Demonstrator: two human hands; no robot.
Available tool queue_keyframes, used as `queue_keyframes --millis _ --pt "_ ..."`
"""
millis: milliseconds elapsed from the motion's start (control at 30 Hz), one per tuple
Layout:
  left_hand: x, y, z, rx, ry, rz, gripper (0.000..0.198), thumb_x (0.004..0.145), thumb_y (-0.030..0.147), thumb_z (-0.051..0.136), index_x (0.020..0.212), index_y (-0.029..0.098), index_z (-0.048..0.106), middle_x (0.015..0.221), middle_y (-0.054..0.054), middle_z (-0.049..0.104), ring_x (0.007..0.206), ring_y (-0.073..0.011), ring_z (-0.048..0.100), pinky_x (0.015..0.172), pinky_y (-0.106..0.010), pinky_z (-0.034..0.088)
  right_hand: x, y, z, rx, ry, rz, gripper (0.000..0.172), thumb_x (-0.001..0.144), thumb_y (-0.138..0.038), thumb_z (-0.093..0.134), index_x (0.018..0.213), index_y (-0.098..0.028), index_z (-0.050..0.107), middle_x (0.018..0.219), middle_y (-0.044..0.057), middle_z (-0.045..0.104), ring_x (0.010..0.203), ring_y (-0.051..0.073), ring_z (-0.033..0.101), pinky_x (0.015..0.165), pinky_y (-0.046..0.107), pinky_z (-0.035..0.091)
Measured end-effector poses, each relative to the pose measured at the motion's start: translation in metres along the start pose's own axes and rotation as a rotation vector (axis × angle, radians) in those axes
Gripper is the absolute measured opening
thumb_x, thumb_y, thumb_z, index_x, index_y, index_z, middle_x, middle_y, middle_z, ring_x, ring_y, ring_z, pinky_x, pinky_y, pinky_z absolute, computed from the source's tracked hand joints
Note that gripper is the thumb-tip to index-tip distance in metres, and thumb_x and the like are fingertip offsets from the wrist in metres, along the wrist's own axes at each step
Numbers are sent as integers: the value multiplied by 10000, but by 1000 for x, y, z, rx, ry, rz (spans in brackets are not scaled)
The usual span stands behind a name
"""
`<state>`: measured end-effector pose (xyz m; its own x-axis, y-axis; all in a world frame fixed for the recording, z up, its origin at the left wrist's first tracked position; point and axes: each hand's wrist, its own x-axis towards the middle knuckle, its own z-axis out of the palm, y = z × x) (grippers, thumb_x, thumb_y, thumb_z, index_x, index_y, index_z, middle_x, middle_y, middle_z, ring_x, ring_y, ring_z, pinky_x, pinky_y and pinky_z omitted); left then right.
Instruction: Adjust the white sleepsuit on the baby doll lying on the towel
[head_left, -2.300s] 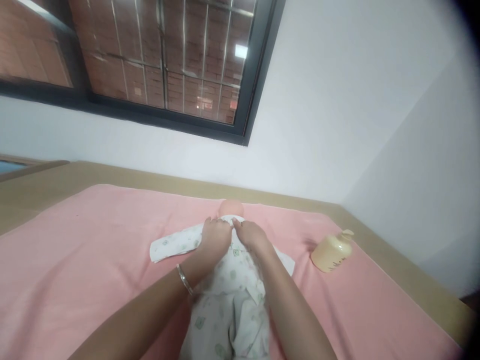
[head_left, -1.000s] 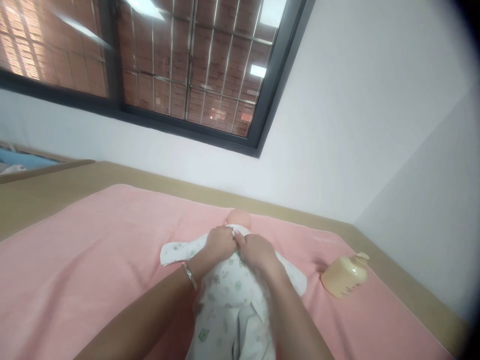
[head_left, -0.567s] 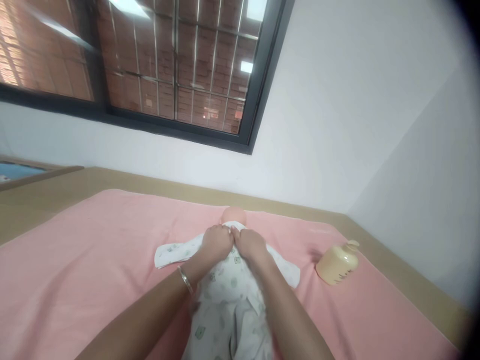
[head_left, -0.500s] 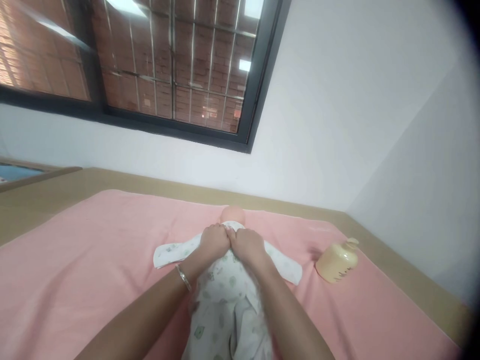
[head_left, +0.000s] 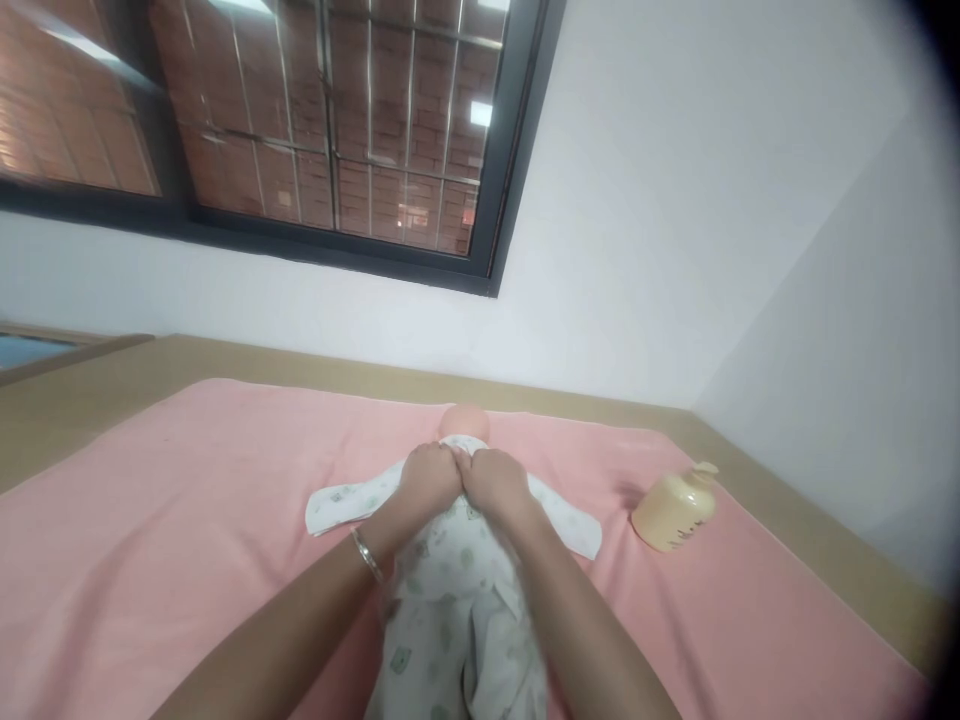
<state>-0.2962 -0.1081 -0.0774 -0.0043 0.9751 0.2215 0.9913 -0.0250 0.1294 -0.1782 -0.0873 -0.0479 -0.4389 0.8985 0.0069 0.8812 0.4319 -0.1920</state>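
A baby doll (head_left: 464,424) lies on its back on a pink blanket (head_left: 187,480), its smooth round head at the far end. White printed baby clothes (head_left: 450,575) cover its body, with both sleeves spread outward. On the upper chest, just below the neck, my left hand (head_left: 430,480) is closed on the front of the clothes. Right beside it, my right hand (head_left: 496,482) is also closed there, the thumbs meeting in the middle. The fingertips and the cloth between them are hidden. A bracelet (head_left: 367,553) circles my left wrist.
To the right on the blanket stands a yellow pump bottle (head_left: 675,510), leaning in view. A wooden border (head_left: 360,372) runs along the white wall (head_left: 600,250). Above is a dark-framed window (head_left: 337,250) with metal bars behind it.
The camera view has shifted slightly, so the window and bottle sit a little higher. Both hands stay closed at the same spot on the doll's chest.
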Motion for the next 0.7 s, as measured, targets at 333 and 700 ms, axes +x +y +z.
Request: queue_keyframes --millis 333,700 --pt "-1 8 -3 116 5 11 266 822 105 400 837 113 665 794 -133 648 819 -243 622 712 -337 444 15 14 8 48 -30 76 806 933 -587 22 1007 -120 675 1003 172 652 959 284 597 811 374 417" --pt "7 -14 8 -100 26 -37 443 935 353 270 821 154 649 842 -93 668 751 -186 616 657 -281 429 2 7 0 49 -10 17 838 913 -614 -13 991 -140 674 960 153 660 909 288 611 780 379 436"
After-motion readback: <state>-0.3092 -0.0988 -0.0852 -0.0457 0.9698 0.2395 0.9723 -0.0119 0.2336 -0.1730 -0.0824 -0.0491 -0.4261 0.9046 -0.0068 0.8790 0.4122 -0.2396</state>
